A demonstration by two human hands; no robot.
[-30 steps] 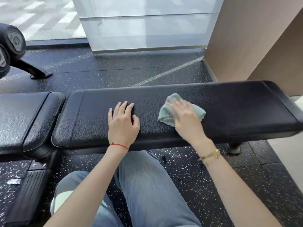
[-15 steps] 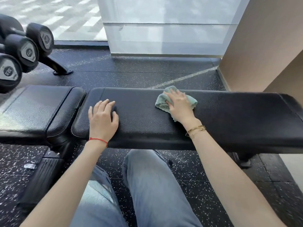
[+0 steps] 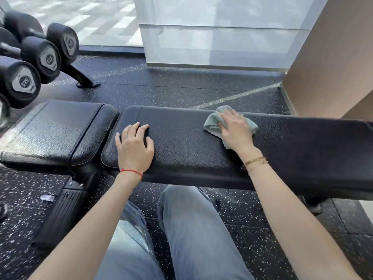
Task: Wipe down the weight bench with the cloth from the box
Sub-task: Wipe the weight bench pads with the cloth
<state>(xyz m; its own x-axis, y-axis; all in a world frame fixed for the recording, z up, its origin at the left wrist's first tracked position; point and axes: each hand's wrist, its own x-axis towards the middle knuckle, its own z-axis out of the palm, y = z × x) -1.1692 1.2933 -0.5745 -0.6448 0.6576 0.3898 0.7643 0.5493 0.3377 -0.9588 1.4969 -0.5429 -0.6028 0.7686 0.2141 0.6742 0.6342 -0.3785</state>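
The black padded weight bench [image 3: 181, 144] runs across the view from left to right. A pale green cloth [image 3: 212, 123] lies crumpled on its far edge, right of the middle. My right hand [image 3: 235, 129] presses flat on the cloth, fingers spread toward the far edge. My left hand [image 3: 134, 147] rests palm down on the pad near its left end, fingers apart and holding nothing. A separate black seat pad [image 3: 54, 130] adjoins the bench on the left. The box is not in view.
A rack of black dumbbells [image 3: 40, 55] stands at the far left, its foot on the speckled rubber floor [image 3: 171, 87]. A frosted glass panel [image 3: 222, 43] is behind the bench and a tan wall [image 3: 333, 67] at the right. My knees in jeans [image 3: 191, 229] are in front.
My right hand has slid the cloth away from me to the pad's far edge. The view has swung left, bringing the dumbbell rack in. My left hand stays flat near the pad's left end.
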